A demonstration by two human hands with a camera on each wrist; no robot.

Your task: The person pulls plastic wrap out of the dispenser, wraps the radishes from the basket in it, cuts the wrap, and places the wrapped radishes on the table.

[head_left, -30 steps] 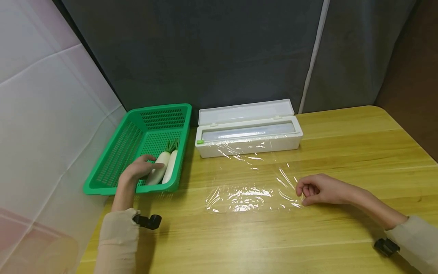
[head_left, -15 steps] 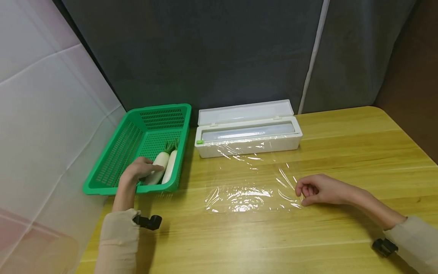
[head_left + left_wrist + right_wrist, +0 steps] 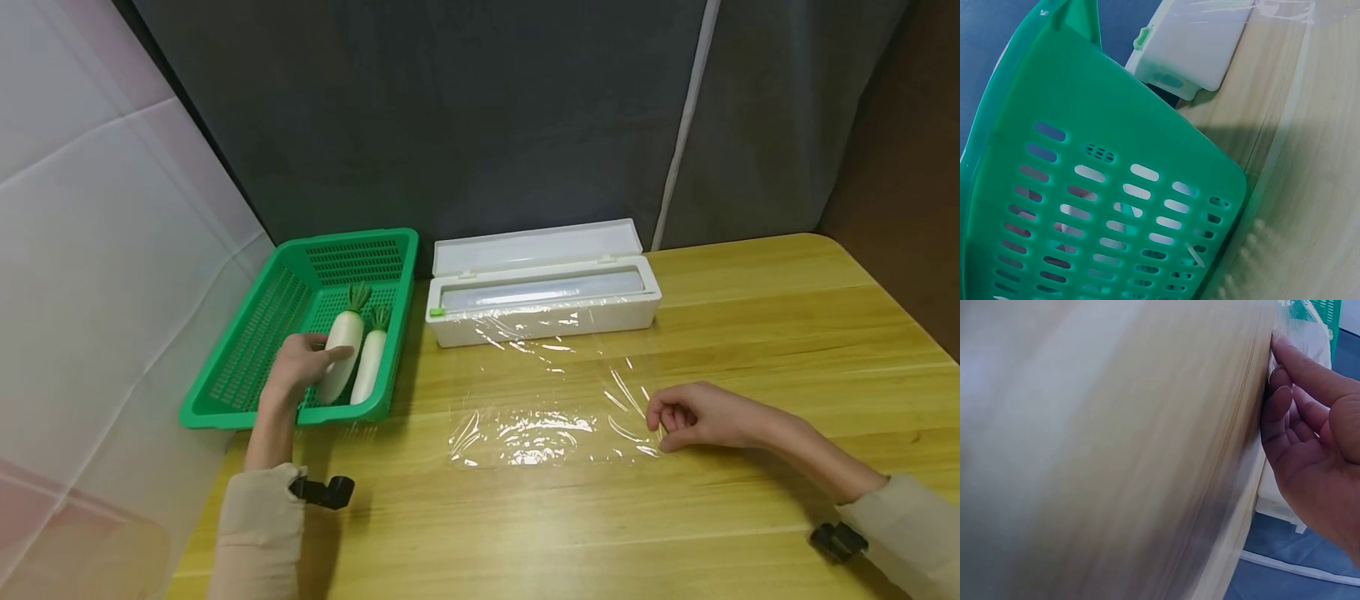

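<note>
My left hand [image 3: 296, 364] reaches into the green basket [image 3: 402, 312] and grips a white radish [image 3: 344, 332] with green stem stubs, thumb across its top side. A second white radish [image 3: 370, 367] lies right beside it, along the basket's right wall. In the left wrist view the slotted basket wall [image 3: 1110, 106] hides most of that hand. On the other side, my right hand [image 3: 708, 414] pinches the near right corner of a sheet of clear plastic wrap [image 3: 540, 442] between thumb and forefinger. The right wrist view shows this hand [image 3: 1316, 437] with its other fingers curled in.
Behind the sheet stands a white wrap dispenser box [image 3: 551, 321], its lid [image 3: 536, 248] raised and a roll inside. Film runs from it over the wooden table [image 3: 570, 533]. A green slide cutter [image 3: 437, 312] sits at its left end. Dark cloth [image 3: 480, 125] hangs behind.
The gripped radish has shifted up and away, its stems now farther toward the back of the basket and apart from the other radish's. My right hand and the wrap stay put.
</note>
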